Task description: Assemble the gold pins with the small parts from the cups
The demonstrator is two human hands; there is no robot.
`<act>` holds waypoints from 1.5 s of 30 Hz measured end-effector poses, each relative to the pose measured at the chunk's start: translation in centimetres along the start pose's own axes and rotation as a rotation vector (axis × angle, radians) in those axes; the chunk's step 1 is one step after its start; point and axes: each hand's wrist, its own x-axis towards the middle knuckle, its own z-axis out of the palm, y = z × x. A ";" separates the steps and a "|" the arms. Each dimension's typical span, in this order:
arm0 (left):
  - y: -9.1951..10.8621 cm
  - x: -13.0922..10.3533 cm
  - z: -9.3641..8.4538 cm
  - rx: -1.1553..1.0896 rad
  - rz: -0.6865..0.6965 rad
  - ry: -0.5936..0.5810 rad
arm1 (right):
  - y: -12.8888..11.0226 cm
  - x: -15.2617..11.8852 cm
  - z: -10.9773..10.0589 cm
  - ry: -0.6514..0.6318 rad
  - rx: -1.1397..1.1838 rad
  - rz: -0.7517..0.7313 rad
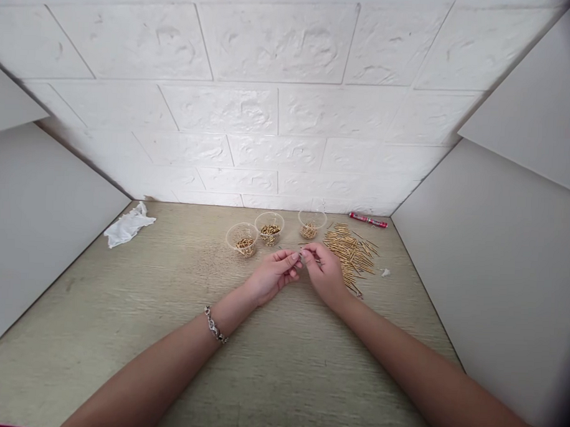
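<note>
My left hand [274, 274] and my right hand [325, 272] meet at the fingertips over the middle of the table. Both are closed in a pinch, thumbs up, around something too small to make out. Just beyond them stand three clear plastic cups: the left cup [242, 232] and the middle cup [269, 220] hold small brass-coloured pieces, and the right cup [312, 218] holds thin copper-coloured pieces. Beside my right hand lies a loose pile of thin gold-coloured rods [351, 250]. My right hand covers part of that pile.
A crumpled white tissue [129, 225] lies at the far left of the table [279, 369]. Near the back wall [270, 113] is a red tube-shaped packet [367, 220]. A white scrap [385, 273] sits right of the rods. Grey panels [507, 265] border both sides.
</note>
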 end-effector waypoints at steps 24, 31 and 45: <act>-0.1 -0.1 0.1 -0.022 0.018 0.022 | -0.5 -0.3 0.2 -0.055 0.004 -0.023; -0.1 0.0 0.1 0.001 0.006 -0.015 | -0.5 -0.2 0.2 -0.082 0.020 0.026; -0.3 0.0 0.1 0.104 0.006 -0.085 | -0.3 -0.1 0.1 -0.078 0.036 0.052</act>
